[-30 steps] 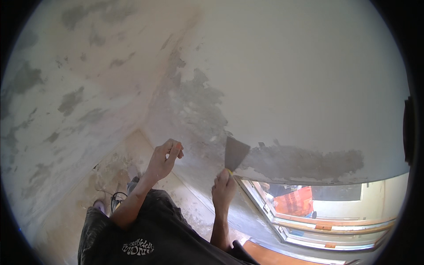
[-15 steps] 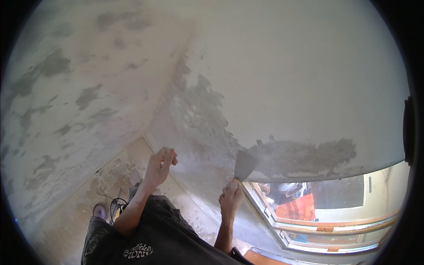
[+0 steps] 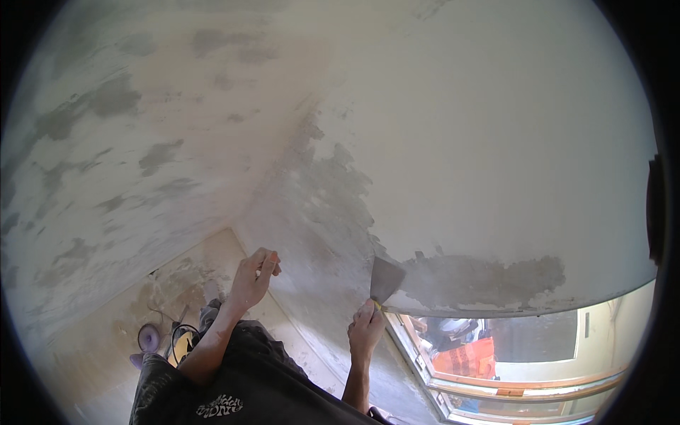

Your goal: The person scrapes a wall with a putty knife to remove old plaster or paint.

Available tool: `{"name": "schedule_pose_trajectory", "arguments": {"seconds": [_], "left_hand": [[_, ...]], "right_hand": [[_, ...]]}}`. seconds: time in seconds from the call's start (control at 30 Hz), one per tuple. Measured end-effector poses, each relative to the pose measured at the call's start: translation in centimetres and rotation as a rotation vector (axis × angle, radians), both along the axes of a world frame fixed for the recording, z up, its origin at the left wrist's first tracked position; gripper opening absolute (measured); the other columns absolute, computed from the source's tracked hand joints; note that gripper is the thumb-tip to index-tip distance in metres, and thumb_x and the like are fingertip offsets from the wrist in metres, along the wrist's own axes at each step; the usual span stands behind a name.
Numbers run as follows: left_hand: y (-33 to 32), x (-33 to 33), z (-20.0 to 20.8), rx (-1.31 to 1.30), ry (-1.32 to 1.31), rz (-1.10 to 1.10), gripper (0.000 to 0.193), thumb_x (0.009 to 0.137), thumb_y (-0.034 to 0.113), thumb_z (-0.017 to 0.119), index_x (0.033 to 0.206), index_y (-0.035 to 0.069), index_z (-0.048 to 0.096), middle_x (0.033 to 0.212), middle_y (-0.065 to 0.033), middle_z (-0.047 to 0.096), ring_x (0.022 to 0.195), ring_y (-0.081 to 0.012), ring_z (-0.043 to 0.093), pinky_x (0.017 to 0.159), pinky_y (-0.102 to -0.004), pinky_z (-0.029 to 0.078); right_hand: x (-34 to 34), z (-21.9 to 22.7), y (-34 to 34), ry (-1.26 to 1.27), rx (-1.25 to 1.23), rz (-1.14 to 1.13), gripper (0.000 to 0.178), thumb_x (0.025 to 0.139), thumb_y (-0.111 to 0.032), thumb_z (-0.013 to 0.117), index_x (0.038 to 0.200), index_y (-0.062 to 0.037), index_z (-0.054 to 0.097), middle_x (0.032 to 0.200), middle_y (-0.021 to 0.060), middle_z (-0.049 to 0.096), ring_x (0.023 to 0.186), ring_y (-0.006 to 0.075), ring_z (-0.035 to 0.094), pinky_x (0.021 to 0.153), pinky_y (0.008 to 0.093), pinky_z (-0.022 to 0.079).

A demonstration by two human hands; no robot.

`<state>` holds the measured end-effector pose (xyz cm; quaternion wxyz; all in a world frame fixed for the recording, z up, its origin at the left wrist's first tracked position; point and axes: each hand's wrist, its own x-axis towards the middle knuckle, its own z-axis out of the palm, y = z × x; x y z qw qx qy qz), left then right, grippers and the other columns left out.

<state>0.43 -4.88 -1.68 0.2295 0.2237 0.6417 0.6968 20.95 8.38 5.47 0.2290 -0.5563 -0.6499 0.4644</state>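
My right hand is closed around the handle of a putty knife. Its wide grey blade points up and lies against the wall at the lower edge of a grey filler patch, just above the window's top corner. A bit of yellow shows where blade and handle meet. My left hand hangs in front of the wall corner, fingers curled in toward the thumb. An orange spot shows at its fingertips; whether it holds anything there is hidden.
On the left, another wall carries scattered grey filler marks. The window with wooden bars is at the lower right, with an orange thing behind its glass. A round purplish object and a dark cable lie on the stained floor.
The walls and window sit slightly lower in view as the head view shifts. The putty knife blade stays near the same corner of the patch. Both hands keep their hold and shape.
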Motion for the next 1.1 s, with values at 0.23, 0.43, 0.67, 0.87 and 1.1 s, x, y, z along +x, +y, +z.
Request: {"name": "schedule_pose_trajectory", "arguments": {"seconds": [0.23,0.43,0.67,0.87,1.1], "left_hand": [[-0.3,-2.0,-0.1,0.027,0.004,-0.006,0.033,0.102,0.024,0.045,0.09,-0.003,0.058,0.072,-0.0072,0.062,0.071,-0.0141,0.061,0.067,-0.0282,0.048],[-1.7,-3.1,-0.7,-0.017,0.032,0.084,0.036,0.102,0.029,0.045,0.089,-0.002,0.059,0.07,-0.0072,0.062,0.066,-0.0146,0.061,0.064,-0.0285,0.048],[-1.9,-3.9,-0.4,-0.023,-0.006,0.116,0.036,0.102,0.029,0.045,0.089,-0.002,0.059,0.07,-0.0068,0.062,0.067,-0.0141,0.061,0.065,-0.0279,0.049],[-2.1,-3.7,-0.3,-0.055,0.032,0.03,0.036,0.102,0.029,0.047,0.089,-0.002,0.059,0.071,-0.0075,0.063,0.069,-0.0137,0.061,0.066,-0.0277,0.048],[-2.3,-2.9,0.6,-0.047,0.054,0.009,0.035,0.101,0.028,0.047,0.09,-0.003,0.059,0.073,-0.0086,0.064,0.07,-0.0153,0.063,0.066,-0.0284,0.049]], "right_hand": [[-11.1,-0.3,1.7,-0.015,0.198,0.192,0.04,0.099,-0.031,0.046,0.076,0.0012,0.054,0.054,0.0064,0.044,0.051,0.0168,0.044,0.05,0.0369,0.036],[-3.2,-6.3,1.0,0.024,0.126,0.064,0.033,0.101,-0.032,0.045,0.075,-0.0129,0.043,0.058,-0.0061,0.036,0.044,0.0034,0.033,0.038,0.0212,0.027],[-10.2,-6.3,0.5,0.16,0.104,0.044,0.036,0.1,-0.03,0.047,0.075,-0.0045,0.05,0.056,-0.002,0.042,0.047,0.0089,0.041,0.041,0.0279,0.033],[-6.8,-5.4,1.3,0.219,0.023,0.032,0.038,0.1,-0.03,0.049,0.077,0.0004,0.055,0.056,-0.0001,0.047,0.049,0.0115,0.046,0.044,0.0315,0.037],[-16.3,0.9,2.1,0.272,0.162,0.189,0.035,0.1,-0.033,0.049,0.073,-0.0107,0.043,0.056,-0.0049,0.04,0.044,0.0037,0.037,0.036,0.0238,0.028]]}}
